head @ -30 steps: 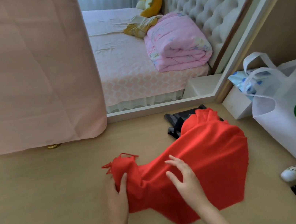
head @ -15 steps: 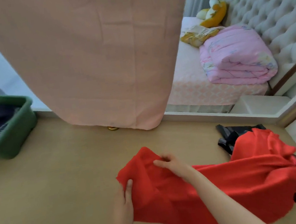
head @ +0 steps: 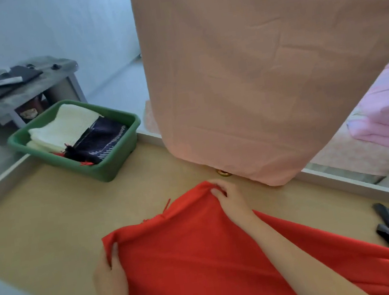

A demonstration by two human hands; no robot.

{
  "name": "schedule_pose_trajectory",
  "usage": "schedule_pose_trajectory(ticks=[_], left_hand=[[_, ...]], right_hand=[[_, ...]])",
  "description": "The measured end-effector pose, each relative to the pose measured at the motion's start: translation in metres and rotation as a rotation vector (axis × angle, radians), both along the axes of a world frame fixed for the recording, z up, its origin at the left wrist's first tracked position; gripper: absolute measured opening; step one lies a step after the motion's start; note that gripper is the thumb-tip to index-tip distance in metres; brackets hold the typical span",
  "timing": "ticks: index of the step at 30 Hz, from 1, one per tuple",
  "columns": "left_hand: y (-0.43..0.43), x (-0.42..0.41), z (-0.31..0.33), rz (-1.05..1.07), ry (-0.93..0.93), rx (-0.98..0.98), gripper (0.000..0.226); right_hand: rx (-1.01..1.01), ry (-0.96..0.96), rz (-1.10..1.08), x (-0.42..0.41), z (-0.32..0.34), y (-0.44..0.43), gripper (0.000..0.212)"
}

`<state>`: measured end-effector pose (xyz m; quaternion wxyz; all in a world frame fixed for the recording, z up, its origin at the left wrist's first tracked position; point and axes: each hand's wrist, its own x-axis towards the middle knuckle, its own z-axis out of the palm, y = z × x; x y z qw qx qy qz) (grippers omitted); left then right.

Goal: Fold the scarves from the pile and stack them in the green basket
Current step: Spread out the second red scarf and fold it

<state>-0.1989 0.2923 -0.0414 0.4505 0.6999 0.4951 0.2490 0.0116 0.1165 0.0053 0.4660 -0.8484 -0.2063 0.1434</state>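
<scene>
Flattening step before the first fold: left hand (head: 110, 283) and right hand (head: 234, 202) each pinched a corner of the red fringed woven scarf (head: 205, 259) on the tan floor (head: 47, 219), well apart from the green plastic basket (head: 116, 169) at its far-left edge; next, probably, fold this end over evenly.

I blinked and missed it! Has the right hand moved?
Yes. The right hand, pinching the red fabric scarf, moved farther out, closer to the hanging pink cloth and its bottom edge.
</scene>
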Motion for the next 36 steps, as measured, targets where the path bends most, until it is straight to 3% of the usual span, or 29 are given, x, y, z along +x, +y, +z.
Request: schedule_pose_trajectory(ticks=[6, 8, 11, 13, 17, 21, 23, 26, 36], left_hand=[[0.103, -0.026, -0.010, 0.177, 0.030, 0.158, 0.031], [0.135, -0.033, -0.030, 0.149, 0.132, 0.199, 0.032], [0.156, -0.042, -0.061, 0.134, 0.455, 0.074, 0.073], [0.154, -0.049, -0.074, 0.064, 0.585, 0.089, 0.082], [0.134, -0.064, -0.105, -0.125, 0.623, 0.366, 0.068], [0.102, -0.072, -0.121, -0.452, 0.597, 0.386, 0.069], [0.097, -0.076, -0.132, -0.509, 0.595, 0.338, 0.070], [0.114, -0.077, -0.138, -0.430, 0.623, 0.311, 0.074], [0.268, -0.091, -0.138, -0.425, 0.714, 0.443, 0.074]], right_hand=[[0.049, -0.075, -0.002, -0.012, -0.004, 0.100, 0.029], [-0.106, -0.140, 0.005, -0.021, -0.023, 0.124, 0.036], [-0.542, -0.265, 0.150, -0.043, -0.065, 0.144, 0.061], [-0.613, -0.320, 0.267, -0.063, -0.086, 0.153, 0.069], [-0.721, -0.253, 0.644, -0.095, -0.114, 0.174, 0.069], [-0.939, -0.297, 0.669, -0.112, -0.138, 0.189, 0.094], [-0.928, -0.297, 0.605, -0.114, -0.150, 0.196, 0.094], [-0.921, -0.210, 0.586, -0.113, -0.154, 0.214, 0.097], [-0.854, -0.285, 0.716, -0.110, -0.152, 0.337, 0.107]])
